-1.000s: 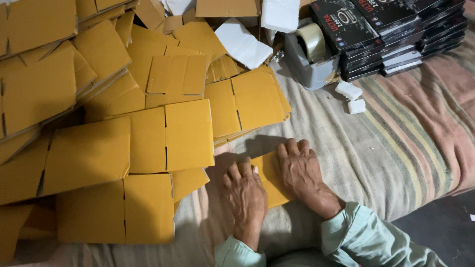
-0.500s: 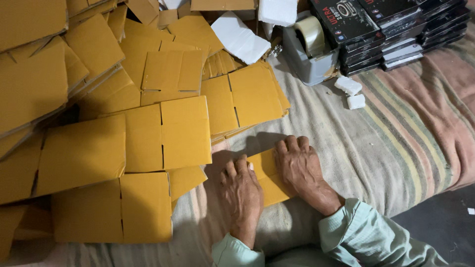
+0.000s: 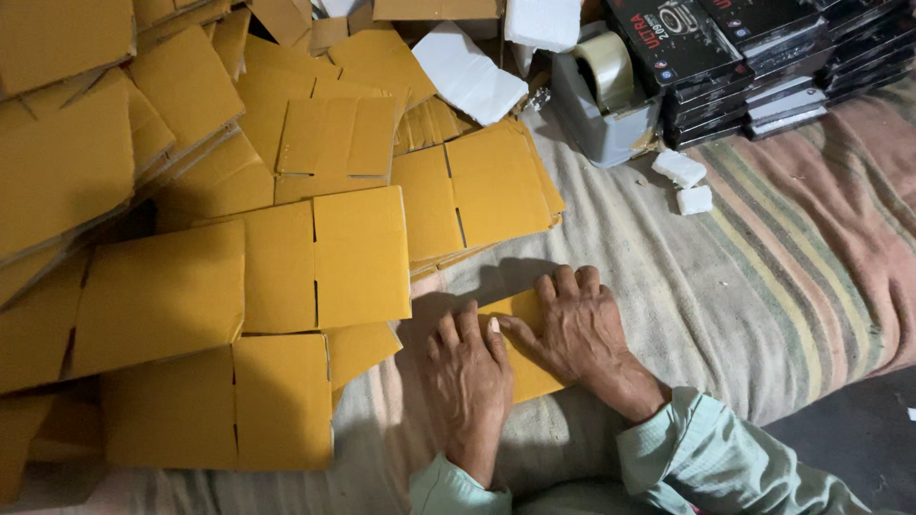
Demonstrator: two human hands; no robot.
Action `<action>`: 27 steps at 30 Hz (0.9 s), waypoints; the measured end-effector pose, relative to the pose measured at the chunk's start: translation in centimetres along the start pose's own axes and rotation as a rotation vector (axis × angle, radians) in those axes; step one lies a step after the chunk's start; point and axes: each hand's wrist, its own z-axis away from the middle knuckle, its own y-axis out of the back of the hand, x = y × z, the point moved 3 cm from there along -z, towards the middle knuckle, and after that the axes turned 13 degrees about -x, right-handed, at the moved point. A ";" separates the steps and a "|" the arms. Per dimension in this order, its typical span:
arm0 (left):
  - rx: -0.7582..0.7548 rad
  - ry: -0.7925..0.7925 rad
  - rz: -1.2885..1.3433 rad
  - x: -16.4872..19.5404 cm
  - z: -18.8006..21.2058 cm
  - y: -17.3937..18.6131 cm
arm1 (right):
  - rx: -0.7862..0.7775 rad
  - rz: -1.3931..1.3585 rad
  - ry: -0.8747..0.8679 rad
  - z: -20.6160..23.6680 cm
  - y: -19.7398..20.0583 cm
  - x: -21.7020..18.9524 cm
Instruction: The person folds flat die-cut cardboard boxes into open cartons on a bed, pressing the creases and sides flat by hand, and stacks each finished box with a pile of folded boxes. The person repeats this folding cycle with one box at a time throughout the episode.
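Both of my hands press flat on a small yellow-brown cardboard piece (image 3: 528,374) lying on a striped cloth (image 3: 763,286). My left hand (image 3: 469,375) lies palm down over its left part. My right hand (image 3: 576,330) covers its upper right part, fingers spread. Most of the piece is hidden under the hands. A heap of flat yellow-brown cardboard blanks (image 3: 315,257) spreads just left of and beyond my hands.
A grey tape dispenser (image 3: 601,105) with a roll of tape stands beyond the hands. Stacks of flat black boxes (image 3: 754,67) fill the far right. Two small white foam bits (image 3: 687,181) and larger white foam pieces (image 3: 468,72) lie near them.
The hands stay pressed on the small cardboard piece, barely shifting. The view has shifted slightly.
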 end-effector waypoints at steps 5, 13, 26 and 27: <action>-0.020 0.005 0.017 0.0 0.1 0.1 | -0.058 -0.049 0.003 -0.1 0.6 -0.1; 0.004 -0.009 0.027 0.0 0.2 0.1 | -0.036 -0.071 -0.003 -0.2 1.0 -0.2; -0.019 0.024 0.004 -0.2 0.1 -0.2 | -0.082 -0.065 -0.031 -0.1 1.0 -0.2; -0.025 0.021 -0.011 -0.3 0.1 -0.1 | -0.105 -0.060 -0.040 -0.1 0.9 -0.2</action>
